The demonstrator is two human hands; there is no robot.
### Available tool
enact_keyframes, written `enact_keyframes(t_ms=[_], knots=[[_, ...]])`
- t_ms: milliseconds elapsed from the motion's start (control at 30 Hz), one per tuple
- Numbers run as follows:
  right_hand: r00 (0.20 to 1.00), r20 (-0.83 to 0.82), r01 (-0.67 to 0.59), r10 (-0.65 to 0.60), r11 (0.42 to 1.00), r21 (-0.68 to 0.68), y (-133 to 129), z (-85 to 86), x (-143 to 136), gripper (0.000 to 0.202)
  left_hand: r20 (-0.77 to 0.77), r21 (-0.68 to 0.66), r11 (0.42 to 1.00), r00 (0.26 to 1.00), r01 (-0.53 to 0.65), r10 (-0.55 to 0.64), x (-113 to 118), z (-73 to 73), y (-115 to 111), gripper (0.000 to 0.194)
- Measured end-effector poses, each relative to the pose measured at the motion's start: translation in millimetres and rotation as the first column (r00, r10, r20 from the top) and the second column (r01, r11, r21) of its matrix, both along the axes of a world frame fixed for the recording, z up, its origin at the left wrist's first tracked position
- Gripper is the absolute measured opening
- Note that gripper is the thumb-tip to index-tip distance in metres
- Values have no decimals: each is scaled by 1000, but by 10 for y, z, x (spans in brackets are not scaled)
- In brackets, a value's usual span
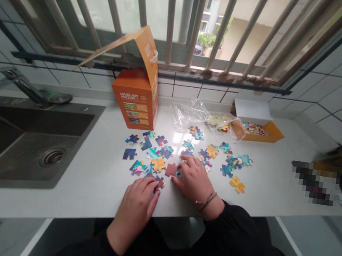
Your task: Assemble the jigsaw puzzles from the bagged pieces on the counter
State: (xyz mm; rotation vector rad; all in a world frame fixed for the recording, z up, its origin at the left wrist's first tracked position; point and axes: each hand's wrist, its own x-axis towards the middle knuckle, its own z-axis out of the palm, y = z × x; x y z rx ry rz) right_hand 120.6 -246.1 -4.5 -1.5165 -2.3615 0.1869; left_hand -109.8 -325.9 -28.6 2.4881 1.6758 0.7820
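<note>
The white counter (89,167) carried scattered jigsaw pieces (158,164) across its middle, with an upright orange puzzle box (142,93) behind them on the left, crumpled clear plastic (188,114) near it, and an open yellow box (273,135) farther right.

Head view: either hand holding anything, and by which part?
Cannot tell: left hand and right hand are both at puzzle pieces, but any grip is hidden.
</note>
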Motion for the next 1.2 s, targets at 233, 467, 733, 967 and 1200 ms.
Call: enact_keyframes(t_ms=[233,467,733,967,1200], knots=[[998,-49,-33,35,999,36,-274,-48,183,24,12,39,998,999,42,-43,-60,-73,173,29],[991,-105,104,-84,975,199,-280,21,798,34,63,36,996,995,76,-78,38,-72,308,24],[904,108,379,-413,893,244,-280,-259,1766,28,109,-42,984,979,176,-170,82,35,246,24],[993,-52,111,-104,979,168,147,12,926,33,81,-13,987,984,162,-160,132,60,264,21],[993,63,95,-100,992,79,470,-79,359,26,94,-2,993,988,121,-121,128,52,268,23]])
